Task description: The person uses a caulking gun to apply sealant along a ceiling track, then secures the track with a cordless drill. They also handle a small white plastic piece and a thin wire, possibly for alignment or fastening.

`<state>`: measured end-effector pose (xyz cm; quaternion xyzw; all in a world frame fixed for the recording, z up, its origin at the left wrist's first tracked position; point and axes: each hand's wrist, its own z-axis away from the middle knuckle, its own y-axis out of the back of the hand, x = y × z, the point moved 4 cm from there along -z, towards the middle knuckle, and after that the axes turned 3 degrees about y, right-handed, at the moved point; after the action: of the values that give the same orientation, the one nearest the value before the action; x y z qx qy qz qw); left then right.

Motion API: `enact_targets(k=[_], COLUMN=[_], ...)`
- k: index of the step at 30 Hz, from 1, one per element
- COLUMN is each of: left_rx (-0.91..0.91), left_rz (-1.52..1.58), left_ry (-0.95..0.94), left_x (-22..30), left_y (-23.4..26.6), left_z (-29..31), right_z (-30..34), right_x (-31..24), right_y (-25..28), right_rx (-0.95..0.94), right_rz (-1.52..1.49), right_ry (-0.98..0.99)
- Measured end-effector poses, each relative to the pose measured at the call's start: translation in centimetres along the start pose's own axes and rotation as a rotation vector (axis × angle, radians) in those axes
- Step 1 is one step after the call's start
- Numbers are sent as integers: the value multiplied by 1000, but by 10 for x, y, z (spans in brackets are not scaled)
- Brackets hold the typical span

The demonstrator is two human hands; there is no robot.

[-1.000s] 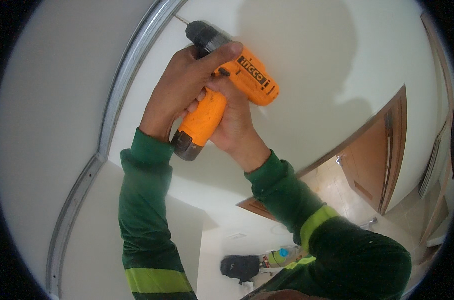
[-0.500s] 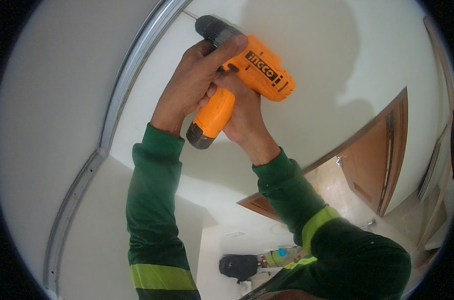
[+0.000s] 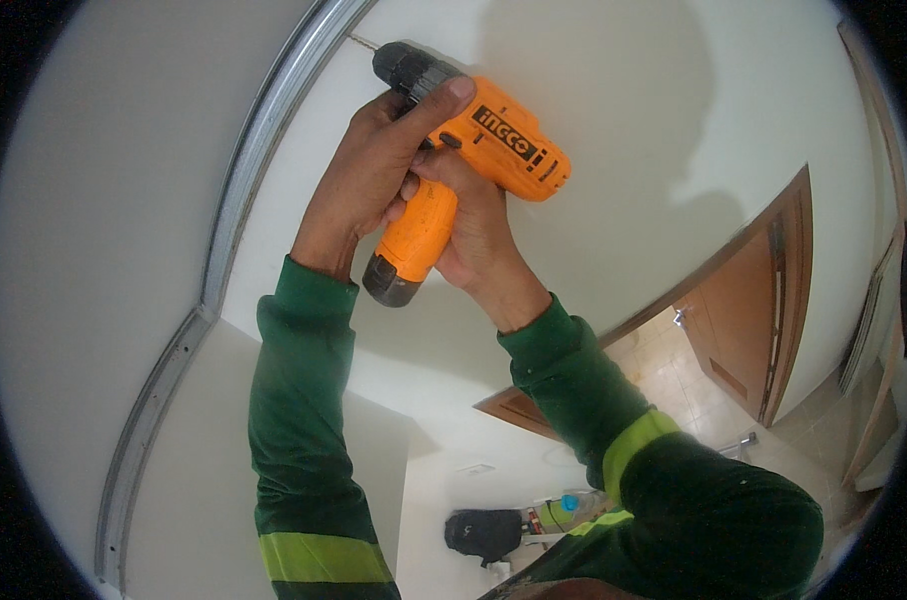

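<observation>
The cordless drill (image 3: 469, 160) sits high in the view, at about 12 o'clock, its orange plastic body smooth and blocky, its dark ribbed chuck pointing toward 11 o'clock. A thin bit runs from the chuck to the edge of the metal track (image 3: 264, 140), a grey, dull channel that curves from 12 o'clock down to 8 o'clock across the pale, matte wall (image 3: 664, 130). The left hand (image 3: 374, 175) wraps closed over the top of the drill, thumb laid along the body. The right hand (image 3: 474, 235) grips the handle from behind, fingers curled tight, just above the dark battery base. Green sleeves with yellow bands rise from 6 o'clock. To the right, toward 3 o'clock, the wall is bare and open up to a brown wooden door (image 3: 744, 320); a tiled floor (image 3: 674, 370) lies beside it.
</observation>
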<state>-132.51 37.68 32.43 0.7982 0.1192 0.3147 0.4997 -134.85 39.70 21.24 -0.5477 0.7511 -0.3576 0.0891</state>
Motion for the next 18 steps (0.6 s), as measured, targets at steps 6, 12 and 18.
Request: enact_targets(k=[6, 12, 18], left_rx=[108, 95, 105], left_rz=[63, 54, 29], left_ry=[-22, -39, -19], left_x=[-5, -5, -5], left_y=[-4, -1, 0], left_z=[1, 2, 4], right_z=[0, 0, -1], right_x=[3, 7, 9], right_y=[1, 2, 3], right_rx=[23, 42, 20], right_rz=[1, 2, -9], right_ry=[-28, -24, -27])
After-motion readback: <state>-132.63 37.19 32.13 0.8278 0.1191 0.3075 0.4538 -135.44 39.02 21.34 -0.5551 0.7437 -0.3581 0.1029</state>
